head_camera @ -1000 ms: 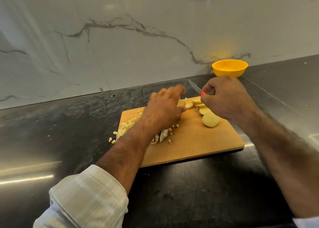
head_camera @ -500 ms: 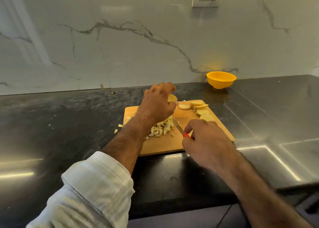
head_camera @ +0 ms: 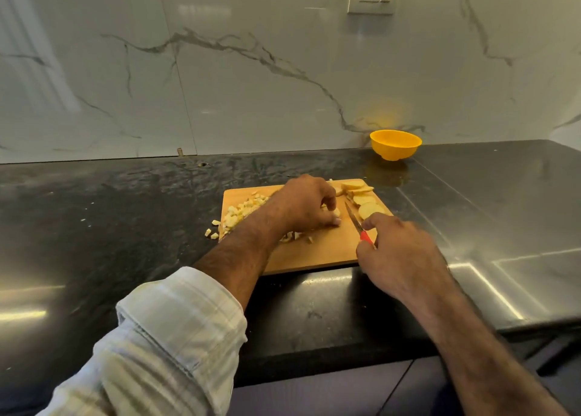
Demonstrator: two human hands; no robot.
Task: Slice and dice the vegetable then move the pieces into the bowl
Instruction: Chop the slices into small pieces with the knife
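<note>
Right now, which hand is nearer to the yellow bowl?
Right. The right hand holds the knife at the board's near right, below the bowl; the left hand is further left.

A dark, glossy stone countertop [head_camera: 125, 227] carries a rectangular wooden cutting board [head_camera: 317, 252] near its front edge. Just left of the board, a few pale diced vegetable bits [head_camera: 212, 230] lie on the stone. Behind the board to its right, by the wall, stands a round yellow plastic bowl [head_camera: 395, 144].
</note>
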